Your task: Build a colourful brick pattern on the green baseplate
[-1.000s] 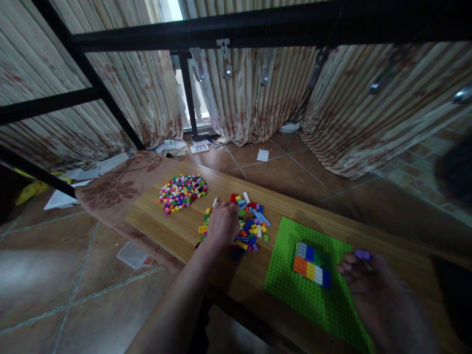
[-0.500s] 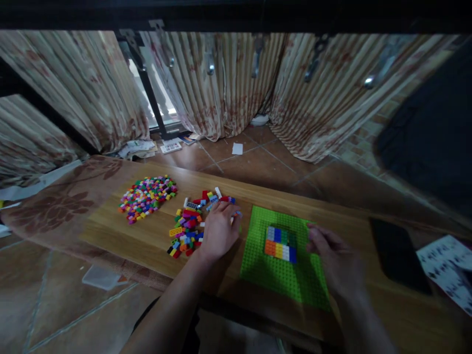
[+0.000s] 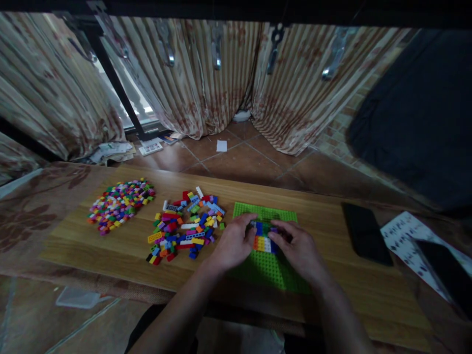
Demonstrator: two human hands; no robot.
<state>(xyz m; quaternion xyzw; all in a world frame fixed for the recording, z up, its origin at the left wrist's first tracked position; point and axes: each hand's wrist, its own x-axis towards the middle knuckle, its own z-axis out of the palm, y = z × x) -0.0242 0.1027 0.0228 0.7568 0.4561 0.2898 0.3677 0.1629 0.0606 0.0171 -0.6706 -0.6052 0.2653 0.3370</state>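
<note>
A green studded baseplate (image 3: pixel 271 275) lies on the wooden table, carrying a low block of toy bricks (image 3: pixel 262 243) with blue, green, orange, yellow and white pieces. My left hand (image 3: pixel 236 243) is at the block's left edge, thumb and fingers curled inward; what lies in its fingertips is hidden. From the right, my right hand (image 3: pixel 299 246) reaches over the block's right side. Thumb and forefinger are pinched around a small dark purplish brick (image 3: pixel 273 229), just over or touching the block. Left of the baseplate spreads a loose pile of mixed bricks (image 3: pixel 171 226).
A heap of smaller bricks (image 3: pixel 121 204) lies farther left on the table (image 3: pixel 110 255). To the right are a black tablet-like slab (image 3: pixel 367 233), a printed sheet (image 3: pixel 400 233) and a dark phone-like object (image 3: pixel 444 265). Striped curtains (image 3: pixel 206 88) hang beyond.
My left hand has left the loose brick pile and come to the block's left edge. My right hand has moved left from the baseplate's right side onto the block. The camera view has shifted.
</note>
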